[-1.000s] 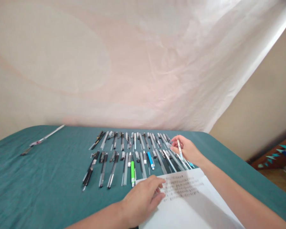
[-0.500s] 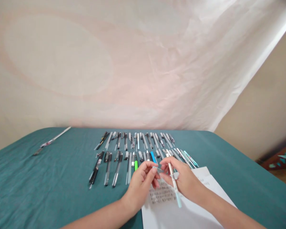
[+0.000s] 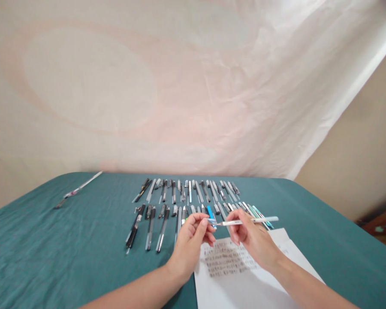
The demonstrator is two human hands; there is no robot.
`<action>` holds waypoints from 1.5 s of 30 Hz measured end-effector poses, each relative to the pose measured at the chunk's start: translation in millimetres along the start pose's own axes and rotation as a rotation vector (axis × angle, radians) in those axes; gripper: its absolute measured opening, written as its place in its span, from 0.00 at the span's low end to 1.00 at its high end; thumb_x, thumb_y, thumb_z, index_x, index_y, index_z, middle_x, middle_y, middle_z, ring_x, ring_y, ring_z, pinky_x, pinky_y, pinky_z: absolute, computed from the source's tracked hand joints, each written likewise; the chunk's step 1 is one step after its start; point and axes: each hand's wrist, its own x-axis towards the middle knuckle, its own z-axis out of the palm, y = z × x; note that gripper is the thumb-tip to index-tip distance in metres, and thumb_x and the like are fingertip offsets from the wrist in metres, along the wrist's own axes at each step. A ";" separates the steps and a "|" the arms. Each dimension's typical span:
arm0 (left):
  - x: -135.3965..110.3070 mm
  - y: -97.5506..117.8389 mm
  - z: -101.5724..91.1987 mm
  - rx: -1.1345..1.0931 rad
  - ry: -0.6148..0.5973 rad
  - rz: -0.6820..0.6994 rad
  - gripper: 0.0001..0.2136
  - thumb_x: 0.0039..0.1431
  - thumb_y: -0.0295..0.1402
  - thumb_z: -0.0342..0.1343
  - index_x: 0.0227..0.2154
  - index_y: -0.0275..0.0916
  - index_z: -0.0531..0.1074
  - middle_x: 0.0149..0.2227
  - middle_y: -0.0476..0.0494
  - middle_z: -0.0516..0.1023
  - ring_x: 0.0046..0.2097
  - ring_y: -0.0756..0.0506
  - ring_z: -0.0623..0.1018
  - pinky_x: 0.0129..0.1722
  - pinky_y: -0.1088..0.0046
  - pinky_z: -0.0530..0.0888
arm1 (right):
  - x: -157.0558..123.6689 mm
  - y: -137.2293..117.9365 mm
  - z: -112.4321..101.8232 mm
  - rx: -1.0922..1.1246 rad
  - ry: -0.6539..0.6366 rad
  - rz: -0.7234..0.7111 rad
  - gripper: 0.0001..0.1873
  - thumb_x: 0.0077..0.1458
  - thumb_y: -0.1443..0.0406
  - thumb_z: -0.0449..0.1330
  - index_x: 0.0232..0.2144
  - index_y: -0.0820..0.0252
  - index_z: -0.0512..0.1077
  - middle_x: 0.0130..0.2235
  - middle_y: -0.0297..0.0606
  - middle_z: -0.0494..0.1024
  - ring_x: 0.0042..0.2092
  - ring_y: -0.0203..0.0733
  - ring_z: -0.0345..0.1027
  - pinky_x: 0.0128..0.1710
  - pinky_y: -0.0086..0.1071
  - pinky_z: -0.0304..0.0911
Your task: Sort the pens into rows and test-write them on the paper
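My left hand [image 3: 190, 243] pinches a small pale blue pen cap [image 3: 211, 221] between thumb and fingers. In my right hand [image 3: 253, 241] a slim white pen [image 3: 266, 219] lies nearly level, its pale blue end to the right. The pen's narrow tip points left and is at or close to the cap; whether it has entered cannot be made out. Both hands are above a white sheet of paper [image 3: 244, 289] with rows of dark handwriting.
Two rows of pens and loose caps lie behind the hands, among them a black pen [image 3: 150, 228] and a bright blue cap [image 3: 209, 211]. A long thin stick-like thing [image 3: 80, 189] lies far left on the green tablecloth [image 3: 83, 257]. A pale cloth [image 3: 180, 107] hangs behind.
The white pen has swung from steeply slanted to nearly level, its tip now pointing at the cap. My left hand keeps its pinch. The view has shifted slightly.
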 end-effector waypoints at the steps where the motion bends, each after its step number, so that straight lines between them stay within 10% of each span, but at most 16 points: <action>1: -0.4 0.2 0.5 -0.020 -0.009 -0.008 0.09 0.57 0.37 0.47 0.36 0.36 0.61 0.28 0.48 0.69 0.25 0.53 0.69 0.25 0.75 0.68 | -0.3 -0.1 0.9 0.009 0.002 0.002 0.19 0.57 0.55 0.44 0.30 0.61 0.68 0.19 0.31 0.62 0.20 0.30 0.54 0.20 0.27 0.50; 32: -8.1 11.8 7.5 0.063 -0.107 -0.093 0.12 0.51 0.37 0.53 0.33 0.33 0.65 0.24 0.48 0.71 0.22 0.54 0.69 0.23 0.78 0.67 | -6.2 -1.1 11.4 -0.133 -0.005 -0.012 0.12 0.54 0.58 0.52 0.24 0.59 0.58 0.20 0.28 0.66 0.20 0.30 0.59 0.21 0.26 0.54; 40: 2.9 8.0 -1.2 0.084 0.075 0.035 0.11 0.53 0.38 0.51 0.34 0.36 0.64 0.26 0.50 0.70 0.25 0.54 0.68 0.26 0.78 0.66 | 15.8 -33.5 -26.6 -0.253 0.095 -0.090 0.12 0.50 0.57 0.56 0.26 0.60 0.63 0.20 0.29 0.65 0.21 0.30 0.56 0.22 0.26 0.53; 45: 5.5 4.4 -5.6 0.127 0.097 0.071 0.10 0.54 0.37 0.49 0.36 0.37 0.64 0.27 0.50 0.69 0.26 0.54 0.68 0.27 0.77 0.66 | 18.5 -48.5 -52.9 -0.768 -0.129 -0.055 0.12 0.50 0.58 0.55 0.30 0.60 0.71 0.25 0.33 0.72 0.26 0.34 0.62 0.26 0.28 0.56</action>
